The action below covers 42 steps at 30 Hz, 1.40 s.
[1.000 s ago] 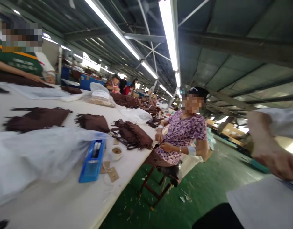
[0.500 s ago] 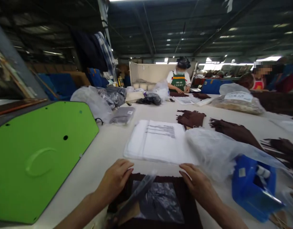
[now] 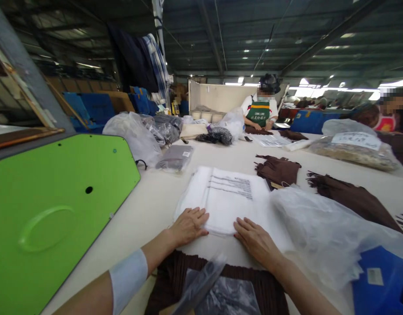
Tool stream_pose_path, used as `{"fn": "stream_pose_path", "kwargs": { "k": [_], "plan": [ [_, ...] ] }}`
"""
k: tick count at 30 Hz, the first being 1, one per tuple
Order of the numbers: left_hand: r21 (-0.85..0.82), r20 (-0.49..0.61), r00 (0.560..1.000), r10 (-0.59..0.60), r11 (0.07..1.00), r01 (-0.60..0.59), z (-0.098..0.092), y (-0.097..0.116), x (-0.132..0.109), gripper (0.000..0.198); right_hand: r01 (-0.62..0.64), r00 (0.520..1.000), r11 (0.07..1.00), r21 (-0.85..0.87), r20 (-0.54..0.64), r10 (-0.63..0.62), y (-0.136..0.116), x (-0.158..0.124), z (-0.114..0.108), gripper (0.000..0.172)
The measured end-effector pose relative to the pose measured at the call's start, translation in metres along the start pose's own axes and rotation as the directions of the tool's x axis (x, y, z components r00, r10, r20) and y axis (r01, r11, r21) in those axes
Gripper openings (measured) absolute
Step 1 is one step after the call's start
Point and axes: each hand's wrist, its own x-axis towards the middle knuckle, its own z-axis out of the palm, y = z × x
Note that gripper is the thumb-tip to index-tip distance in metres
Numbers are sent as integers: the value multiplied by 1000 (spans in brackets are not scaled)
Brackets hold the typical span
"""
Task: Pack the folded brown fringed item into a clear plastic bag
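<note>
My left hand [image 3: 188, 225] lies flat with fingers stretched on the near left corner of a stack of white plastic bags [image 3: 228, 197] printed with black text. My right hand [image 3: 254, 238] rests open on the stack's near edge, fingers spread. A white band wraps my left forearm. Just in front of me lies a brown pleated garment [image 3: 175, 280] with a clear plastic bag [image 3: 217, 293] on top of it; neither hand touches it.
A green machine panel [image 3: 53, 210] fills the left. Crumpled clear plastic [image 3: 319, 232] and a blue box [image 3: 382, 280] sit right. Brown fringed pieces [image 3: 278, 169] lie farther on the white table [image 3: 149, 210]. A person in a green apron [image 3: 260, 111] works at the far end.
Both hands have moved forward from the brown garment's far edge onto the stack of white bags. A second ago the camera faced right along the table; it has since turned to the table in front of me.
</note>
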Motion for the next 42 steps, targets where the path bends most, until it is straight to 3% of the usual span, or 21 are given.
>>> {"fn": "stream_pose_path", "kwargs": {
  "k": [3,8,13,18,23,27,31,34,36,38,42],
  "plan": [
    [36,3,1000,0,999,0,0,4,-2,37,-42,999,995,94,31,39,-4,2,-4,24],
    [86,25,1000,8,996,-10,-6,4,-3,20,-273,962,931,242,85,260,-9,18,-13,14],
    [116,19,1000,-16,993,14,-17,7,1,29,-448,894,806,387,161,419,-8,39,-22,16],
    [163,3,998,-59,985,57,-20,12,14,32,-506,858,688,520,226,461,-2,45,-22,21],
    [170,-17,991,-135,976,136,-22,13,23,36,-476,870,609,635,238,432,3,42,-16,26],
    [174,-15,984,-179,968,179,-25,16,28,43,-403,899,654,640,142,415,0,42,-18,28],
    [212,-8,979,-205,956,202,-28,10,29,20,-334,925,756,563,43,377,-7,38,-28,25],
    [240,-52,971,-232,941,238,-32,-4,18,10,-309,929,844,439,-52,367,-4,26,-36,12],
    [237,-97,966,-240,937,257,-35,-13,6,12,-318,921,880,353,-104,375,3,13,-39,10],
    [209,-137,959,-247,939,271,-36,-22,-9,19,-355,904,886,300,-132,407,13,0,-40,21],
    [79,-237,920,-312,938,339,-36,-33,-38,22,-459,840,829,320,-148,523,28,-23,-38,22]
  ]
}}
